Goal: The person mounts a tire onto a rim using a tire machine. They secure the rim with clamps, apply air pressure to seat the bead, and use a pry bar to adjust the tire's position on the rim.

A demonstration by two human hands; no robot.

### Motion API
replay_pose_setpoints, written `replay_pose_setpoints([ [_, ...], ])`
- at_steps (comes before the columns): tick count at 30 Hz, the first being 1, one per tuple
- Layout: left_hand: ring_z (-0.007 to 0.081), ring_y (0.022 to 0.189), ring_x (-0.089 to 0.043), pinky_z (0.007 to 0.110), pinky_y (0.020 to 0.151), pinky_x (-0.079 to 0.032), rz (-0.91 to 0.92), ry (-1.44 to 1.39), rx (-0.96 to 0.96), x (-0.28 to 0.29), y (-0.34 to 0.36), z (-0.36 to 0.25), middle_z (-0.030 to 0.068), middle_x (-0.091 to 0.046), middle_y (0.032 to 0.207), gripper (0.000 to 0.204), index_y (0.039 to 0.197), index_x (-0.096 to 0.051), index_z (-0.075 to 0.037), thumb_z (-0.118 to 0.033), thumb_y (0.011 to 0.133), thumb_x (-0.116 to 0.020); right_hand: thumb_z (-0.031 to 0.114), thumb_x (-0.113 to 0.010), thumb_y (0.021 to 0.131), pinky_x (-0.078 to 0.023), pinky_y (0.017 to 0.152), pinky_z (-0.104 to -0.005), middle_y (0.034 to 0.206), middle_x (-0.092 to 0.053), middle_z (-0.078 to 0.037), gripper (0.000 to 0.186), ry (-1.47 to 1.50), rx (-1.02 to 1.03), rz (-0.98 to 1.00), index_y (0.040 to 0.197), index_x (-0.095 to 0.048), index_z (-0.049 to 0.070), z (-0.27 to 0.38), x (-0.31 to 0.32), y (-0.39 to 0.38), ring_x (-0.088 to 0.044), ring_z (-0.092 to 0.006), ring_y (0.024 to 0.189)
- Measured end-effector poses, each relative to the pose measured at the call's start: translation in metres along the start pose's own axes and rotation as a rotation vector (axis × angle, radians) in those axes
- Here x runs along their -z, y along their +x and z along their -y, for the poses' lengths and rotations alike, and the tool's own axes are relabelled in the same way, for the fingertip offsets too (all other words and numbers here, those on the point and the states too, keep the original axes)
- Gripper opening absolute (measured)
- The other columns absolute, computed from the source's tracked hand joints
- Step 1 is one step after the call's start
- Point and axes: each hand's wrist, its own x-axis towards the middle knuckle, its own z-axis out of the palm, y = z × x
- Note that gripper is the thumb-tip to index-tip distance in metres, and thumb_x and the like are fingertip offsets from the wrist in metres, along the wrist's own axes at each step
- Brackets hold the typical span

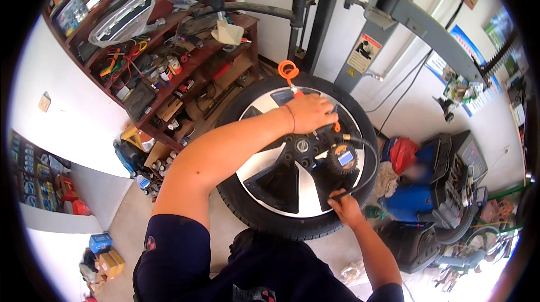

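Wheel [281, 189] sits centre frame. My left hand [308, 112] is wrapped around the inflator gun [335, 127], gauge [342, 159] just below. Right hand [344, 205] pinches the black hose [368, 169] end at the rim. Best to seat the end squarely and watch the gauge.

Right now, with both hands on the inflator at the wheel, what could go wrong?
1. The right hand pinches only the hose end; it might slip off the rim valve.
2. The left hand hides part of the handle, and the gauge hangs loose, so it may swing and knock the wheel.
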Motion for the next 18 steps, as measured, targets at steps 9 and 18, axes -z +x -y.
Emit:
replay_pose_setpoints([
  [9, 0.0263, 0.096, -0.063, 0.040, 0.085, -0.050, -0.068, -0.018, -0.006, -0.008, -0.010, 0.009, 0.0064, -0.061, 0.099, 0.031, 0.115, -0.064, -0.012, -0.010, 0.085, -0.063, 0.024, -0.074, 0.095, -0.054, 0.076, -0.0461, 0.101, -0.069, -0.014, 0.023, -0.168, -0.009, 0.094, 0.106, -0.069, 0.004, 0.004, 0.002, 0.018, -0.069, -0.0384, 0.086],
  [18, 0.0247, 0.096, -0.063, 0.040, 0.083, -0.051, -0.073, -0.026, 0.008, -0.017, -0.010, 0.002, 0.0057, -0.060, 0.096, 0.026, 0.111, -0.063, -0.011, -0.013, 0.085, -0.065, 0.018, -0.078, 0.094, -0.054, 0.070, -0.0417, 0.094, -0.067, -0.013, 0.021, -0.065, -0.087, -0.062, 0.105, -0.067, 0.004, -0.002, -0.010, 0.006, -0.068, -0.0333, 0.078],
])
